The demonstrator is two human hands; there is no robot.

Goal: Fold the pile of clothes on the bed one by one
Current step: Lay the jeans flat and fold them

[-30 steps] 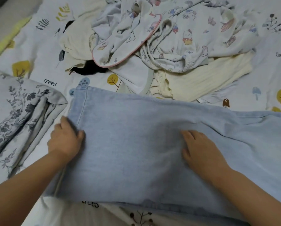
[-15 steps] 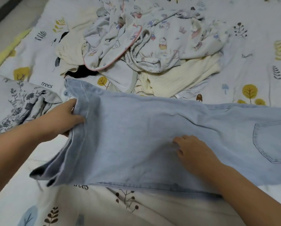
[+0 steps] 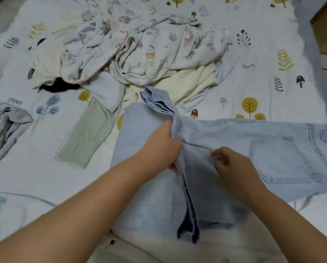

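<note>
White bedding (image 3: 263, 54) printed with little trees, leaves and mushrooms covered the bed from edge to edge. Across its near side lay the pale blue jeans (image 3: 225, 133), washed thin in colour, one back pocket (image 3: 284, 158) showing toward three o'clock with its stitching plain to see. The leg ends were doubled over the middle, hems stacked in layers, a darker inside showing at the near fold. The left hand (image 3: 158, 147) gripped that stacked edge, fingers wrapped round it and the cloth lifted. The right hand (image 3: 232, 166) hovered just beside it over the denim, fingers loosely curled and holding nothing. At twelve o'clock sat the pile of clothes (image 3: 140, 54), a tangle of cartoon-print pieces, cream knits and something black underneath. A sage green garment (image 3: 86, 135) lay flat at ten o'clock, and a grey floral folded piece (image 3: 5, 130) rested at nine o'clock.
</note>
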